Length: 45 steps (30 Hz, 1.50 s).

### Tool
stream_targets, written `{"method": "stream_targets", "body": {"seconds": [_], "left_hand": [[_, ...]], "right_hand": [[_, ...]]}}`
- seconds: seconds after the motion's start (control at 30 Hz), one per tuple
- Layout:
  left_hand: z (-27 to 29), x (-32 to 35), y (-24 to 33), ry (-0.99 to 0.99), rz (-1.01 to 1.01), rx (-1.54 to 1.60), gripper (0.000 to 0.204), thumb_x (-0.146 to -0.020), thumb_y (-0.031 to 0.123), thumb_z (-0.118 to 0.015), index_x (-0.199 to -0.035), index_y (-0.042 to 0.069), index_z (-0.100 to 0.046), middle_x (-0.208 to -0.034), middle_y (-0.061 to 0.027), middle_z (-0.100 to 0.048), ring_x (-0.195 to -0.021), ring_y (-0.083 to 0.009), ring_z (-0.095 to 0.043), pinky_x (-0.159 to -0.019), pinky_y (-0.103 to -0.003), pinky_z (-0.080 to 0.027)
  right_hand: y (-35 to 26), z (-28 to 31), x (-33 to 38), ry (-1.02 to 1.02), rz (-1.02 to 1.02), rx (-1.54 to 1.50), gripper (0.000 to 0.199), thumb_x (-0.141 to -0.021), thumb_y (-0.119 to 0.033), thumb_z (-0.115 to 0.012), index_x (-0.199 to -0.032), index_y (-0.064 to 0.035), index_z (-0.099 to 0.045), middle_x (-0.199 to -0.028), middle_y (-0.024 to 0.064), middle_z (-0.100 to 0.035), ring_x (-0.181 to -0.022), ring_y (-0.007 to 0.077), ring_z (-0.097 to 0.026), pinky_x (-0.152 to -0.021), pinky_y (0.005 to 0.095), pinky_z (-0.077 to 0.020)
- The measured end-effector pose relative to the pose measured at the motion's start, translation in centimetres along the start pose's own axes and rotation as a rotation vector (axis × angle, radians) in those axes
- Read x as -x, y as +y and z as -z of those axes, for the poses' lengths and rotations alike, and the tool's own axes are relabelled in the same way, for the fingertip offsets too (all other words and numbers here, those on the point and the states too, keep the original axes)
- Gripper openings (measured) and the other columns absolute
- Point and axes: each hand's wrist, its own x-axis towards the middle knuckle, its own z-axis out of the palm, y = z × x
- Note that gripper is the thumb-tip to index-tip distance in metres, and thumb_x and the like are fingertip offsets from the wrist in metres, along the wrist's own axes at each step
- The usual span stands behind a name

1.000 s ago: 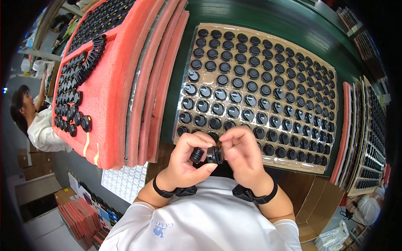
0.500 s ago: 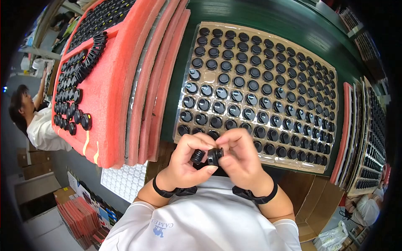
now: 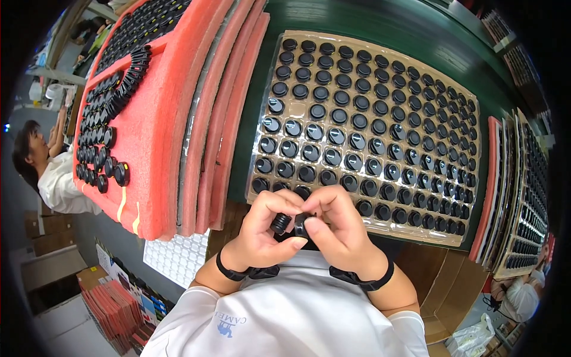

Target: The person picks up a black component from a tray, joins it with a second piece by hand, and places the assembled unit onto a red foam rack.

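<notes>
Close together in front of my chest are my left hand and my right hand, both closed. A small stack of thin black rings sits in the curled fingers of my left hand. Between the fingertips of both hands is a round black part, mostly gripped by my right thumb and fingers. Just beyond my hands lies a clear plastic tray on brown board, with rows of round black parts in its pockets. One pocket near its left side holds no part.
At left stands a tall stack of red foam trays, with loose black parts on top. More stacked trays stand at the right. The green work surface shows behind the tray. A person works at far left.
My right fingers have turned the round black part and closed further over it, so less of it shows. The left hand stays nearly still.
</notes>
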Motion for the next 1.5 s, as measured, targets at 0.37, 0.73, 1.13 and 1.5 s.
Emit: {"method": "stream_targets", "body": {"seconds": [0.37,0.73,1.13,1.5], "left_hand": [[0.0,-0.2,0.2,0.038,-0.019,0.004,0.042,-0.078,0.006,-0.069,-0.108,0.004,-0.04,-0.103,-0.0152,-0.051,-0.085,-0.0141,-0.051,-0.071,-0.026,-0.043],[0.4,0.0,-0.3,0.066,0.067,0.085,0.038,-0.084,0.018,-0.066,-0.109,0.003,-0.042,-0.099,-0.0098,-0.052,-0.082,-0.0108,-0.047,-0.073,-0.025,-0.04],[1.8,0.3,-0.6,0.237,0.202,0.273,0.034,-0.086,0.005,-0.057,-0.115,0.002,-0.041,-0.109,-0.0103,-0.048,-0.092,-0.012,-0.047,-0.077,-0.027,-0.044],[3.3,1.2,-0.1,0.265,0.249,0.396,0.035,-0.083,0.001,-0.063,-0.111,0.0,-0.043,-0.099,-0.0099,-0.051,-0.081,-0.0112,-0.053,-0.059,-0.023,-0.05]], "right_hand": [[-0.3,1.0,0.1,0.027,0.085,-0.027,0.033,-0.089,-0.025,-0.058,-0.108,-0.0016,-0.045,-0.088,0.0035,-0.048,-0.076,0.01,-0.044,-0.07,0.0239,-0.0369],[-2.8,1.6,-1.4,-0.003,0.285,0.399,0.027,-0.074,-0.006,-0.069,-0.097,-0.0035,-0.054,-0.084,0.0079,-0.053,-0.075,0.0203,-0.053,-0.069,0.0298,-0.0446],[-4.4,3.8,-8.3,-0.072,0.02,0.819,0.023,-0.075,-0.007,-0.066,-0.095,-0.0011,-0.057,-0.083,0.0071,-0.055,-0.076,0.0186,-0.054,-0.068,0.0277,-0.0436],[-0.8,4.7,-16.5,0.004,0.006,1.325,0.023,-0.076,-0.017,-0.066,-0.089,-0.0003,-0.057,-0.074,0.0117,-0.058,-0.071,0.0271,-0.058,-0.066,0.0351,-0.0462]]}}
